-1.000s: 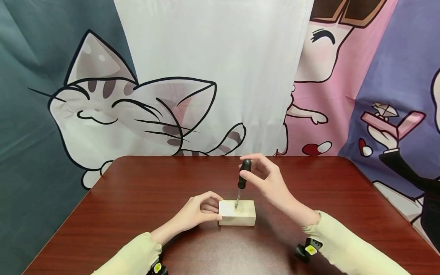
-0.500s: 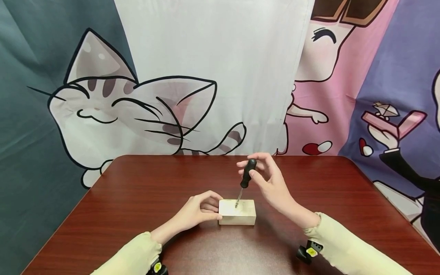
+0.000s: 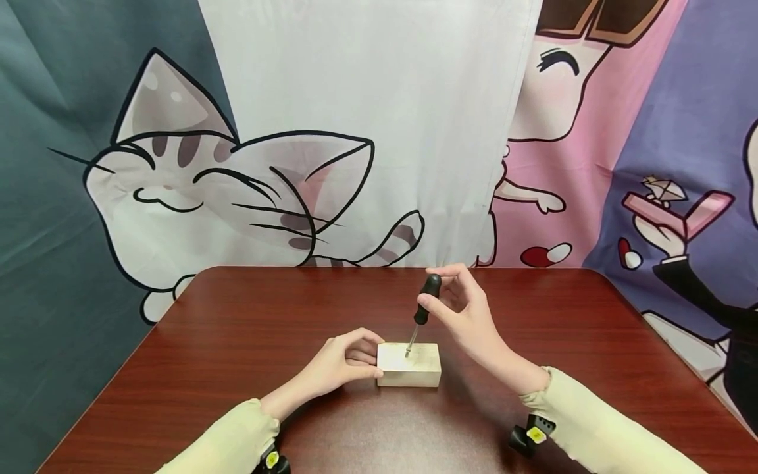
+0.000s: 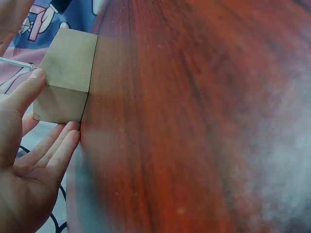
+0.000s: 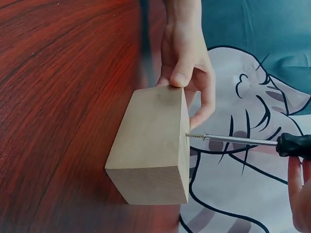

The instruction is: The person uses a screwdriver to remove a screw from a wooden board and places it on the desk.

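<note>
A pale wooden block (image 3: 417, 362) lies on the table, its left end pinched between the thumb and fingers of my left hand (image 3: 340, 362). In the left wrist view the thumb (image 4: 30, 92) presses at the block's upper edge. My right hand (image 3: 464, 309) holds the black handle of a screwdriver (image 3: 428, 299) between thumb and fingers. The screwdriver leans right, its tip down at the block's top face. The right wrist view shows a small screw (image 5: 195, 136) standing partly out of that face, in line with the shaft (image 5: 238, 140) and meeting its tip.
The reddish-brown table (image 3: 266, 309) has rounded far corners. Behind it hangs a cloth backdrop (image 3: 367, 79) printed with a cartoon cat and figures. Black wrist cameras (image 3: 530, 434) sit under both sleeves.
The screwdriver handle has tilted a little to the right. My right fingers loosened and spread half a second ago, and now thumb and fingers have closed round the handle again. Block and left hand stay put.
</note>
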The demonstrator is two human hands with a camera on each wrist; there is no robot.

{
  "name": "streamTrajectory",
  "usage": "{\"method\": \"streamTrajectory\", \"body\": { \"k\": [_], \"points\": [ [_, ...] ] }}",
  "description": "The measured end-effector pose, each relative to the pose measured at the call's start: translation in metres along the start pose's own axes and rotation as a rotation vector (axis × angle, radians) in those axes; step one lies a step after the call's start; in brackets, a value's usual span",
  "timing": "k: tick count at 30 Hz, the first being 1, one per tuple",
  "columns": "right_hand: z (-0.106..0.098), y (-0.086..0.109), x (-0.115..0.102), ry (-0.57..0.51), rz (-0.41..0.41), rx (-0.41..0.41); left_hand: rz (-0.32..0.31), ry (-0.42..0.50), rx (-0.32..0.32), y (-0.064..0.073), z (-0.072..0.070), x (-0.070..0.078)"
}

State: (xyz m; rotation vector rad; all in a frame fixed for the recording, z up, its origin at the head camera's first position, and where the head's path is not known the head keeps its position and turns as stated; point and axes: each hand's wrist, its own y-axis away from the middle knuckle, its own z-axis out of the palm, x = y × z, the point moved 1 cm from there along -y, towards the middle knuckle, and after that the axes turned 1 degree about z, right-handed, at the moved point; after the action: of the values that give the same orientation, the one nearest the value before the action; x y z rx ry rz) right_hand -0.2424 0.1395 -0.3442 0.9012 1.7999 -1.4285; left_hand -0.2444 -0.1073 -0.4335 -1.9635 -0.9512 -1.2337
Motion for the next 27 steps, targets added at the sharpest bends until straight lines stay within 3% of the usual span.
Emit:
{"method": "streamTrajectory", "body": {
  "k": [6, 13, 22, 27],
  "points": [
    [-0.006, 0.000, -0.002, 0.013, 0.021, -0.060, 0.007, -0.004, 0.003, 0.000, 0.000, -0.001],
    [-0.011, -0.001, -0.001, 0.015, -0.039, -0.140, 0.008, -0.009, 0.008, -0.001, 0.000, -0.001],
    [-0.009, 0.002, 0.000, 0.014, -0.037, -0.107, -0.001, -0.001, 0.007, 0.000, 0.002, -0.001],
    [-0.007, 0.001, -0.002, 0.083, -0.012, -0.066, -0.001, -0.006, 0.008, 0.000, 0.001, 0.000]
  ]
}}
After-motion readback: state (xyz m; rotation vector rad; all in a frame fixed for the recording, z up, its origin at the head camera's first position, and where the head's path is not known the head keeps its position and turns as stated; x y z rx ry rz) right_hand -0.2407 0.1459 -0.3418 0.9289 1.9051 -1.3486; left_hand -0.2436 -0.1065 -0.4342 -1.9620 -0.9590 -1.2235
